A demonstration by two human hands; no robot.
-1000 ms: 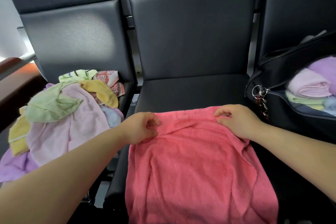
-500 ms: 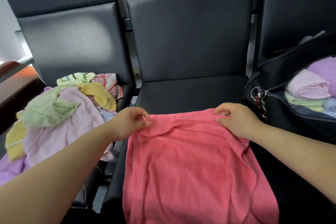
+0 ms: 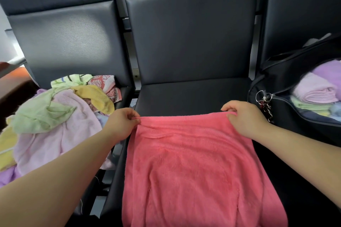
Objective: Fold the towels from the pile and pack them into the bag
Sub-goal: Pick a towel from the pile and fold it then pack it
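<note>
The pink towel (image 3: 193, 167) lies on the middle seat (image 3: 191, 96), with its near part hanging over the front edge of the seat. The left hand (image 3: 120, 123) pinches the far left corner of the towel between thumb and fingers, and the right hand (image 3: 243, 118) pinches the far right corner in the same way.

Compared with a second ago, the two hands are farther apart and the far edge is now pulled into an almost straight line — before, it was loose and bunched between them. One shallow ridge remains just below this edge, and some long wrinkles run down the cloth. I judge that the spreading step is nearly finished, so the first fold can come next, probably by bringing the far edge toward the body or one side over the other.

The pile (image 3: 55, 121) of unfolded towels sits on the left seat, well apart from the work, and it looks large — many towels are left. The black bag (image 3: 287, 116) stands open on the right seat, just beside the right hand, and it holds several folded towels (image 3: 313, 92) already.
</note>
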